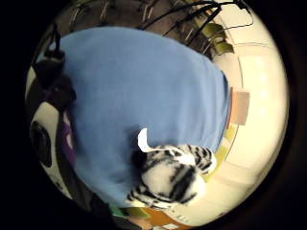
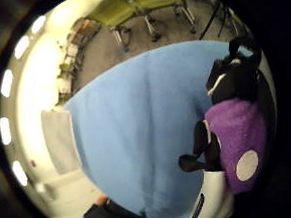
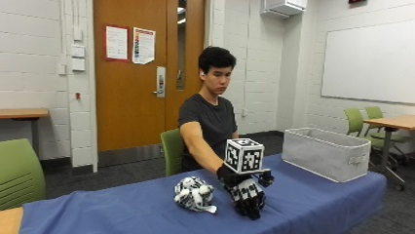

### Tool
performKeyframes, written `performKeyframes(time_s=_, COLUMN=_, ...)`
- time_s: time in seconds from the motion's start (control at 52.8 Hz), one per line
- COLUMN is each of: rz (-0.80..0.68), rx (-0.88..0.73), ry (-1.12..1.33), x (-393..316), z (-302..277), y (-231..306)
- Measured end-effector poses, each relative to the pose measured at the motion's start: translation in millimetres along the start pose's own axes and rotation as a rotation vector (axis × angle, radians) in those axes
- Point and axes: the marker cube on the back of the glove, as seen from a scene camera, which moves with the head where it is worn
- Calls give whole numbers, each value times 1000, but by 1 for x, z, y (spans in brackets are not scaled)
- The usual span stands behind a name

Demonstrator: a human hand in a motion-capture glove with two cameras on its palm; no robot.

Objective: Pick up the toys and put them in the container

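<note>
In the outside view my gloved right hand point(image 3: 247, 194) hangs over the blue-covered table point(image 3: 305, 204), fingers straight and pointing down, tips at or just above the cloth. A black-and-white striped plush toy point(image 3: 193, 194) lies on the cloth right beside the hand, apart from it. The same toy point(image 1: 172, 175) shows in the little finger side palm view. A purple fuzzy thing with a white dot point(image 2: 237, 141) sits close to the palm in the thumb side view; I cannot tell what it is or whether it is held. The grey fabric container point(image 3: 324, 153) stands open-topped at the table's far right.
The person sits behind the table on a green chair point(image 3: 172, 148). Another green chair point(image 3: 19, 170) stands at the left, more chairs and a wooden table point(image 3: 389, 122) at the right. Bare blue cloth lies between my hand and the container.
</note>
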Motion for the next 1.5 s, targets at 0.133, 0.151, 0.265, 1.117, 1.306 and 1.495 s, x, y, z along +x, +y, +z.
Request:
performKeyframes(time_s=0.133, rz=-8, rx=18, ry=49, x=-7, z=-9, y=4)
performKeyframes(time_s=0.151, rz=-14, rx=6, ry=53, x=-8, z=-10, y=5)
performKeyframes(time_s=0.265, rz=-55, rx=-49, ry=27, x=-17, z=-18, y=9)
performKeyframes(time_s=1.117, rz=-545, rx=294, ry=-152, x=-386, z=-297, y=110)
performKeyframes(time_s=1.306, rz=-714, rx=311, ry=-120, x=-493, z=-297, y=151)
performKeyframes(time_s=1.495, rz=-758, rx=271, ry=-92, x=-573, z=-274, y=184)
